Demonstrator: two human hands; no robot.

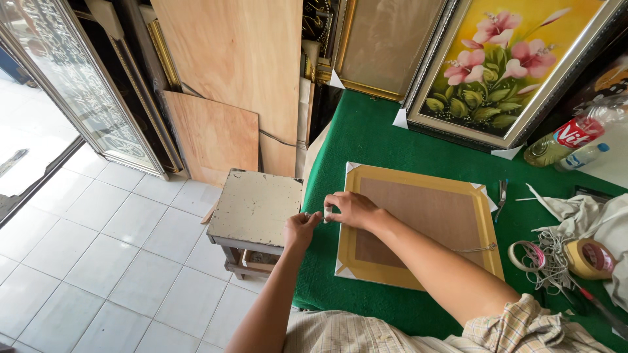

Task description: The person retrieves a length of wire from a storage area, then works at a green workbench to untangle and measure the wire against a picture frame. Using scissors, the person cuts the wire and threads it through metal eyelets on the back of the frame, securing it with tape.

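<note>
A gold picture frame [418, 225] lies face down, long axis running left to right, on the green counter [373, 140]. Left hand [301, 229] and right hand [350, 209] fingers pinch its left edge.

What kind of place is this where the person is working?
Probably a picture-framing shop. Both hands, left hand and right hand, work at the edge of a face-down gold frame; a framed flower painting and plywood sheets lean nearby.

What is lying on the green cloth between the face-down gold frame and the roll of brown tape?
In the head view, pliers and a pink tape ring with tangled cord lie between the gold frame and the brown tape.
</note>
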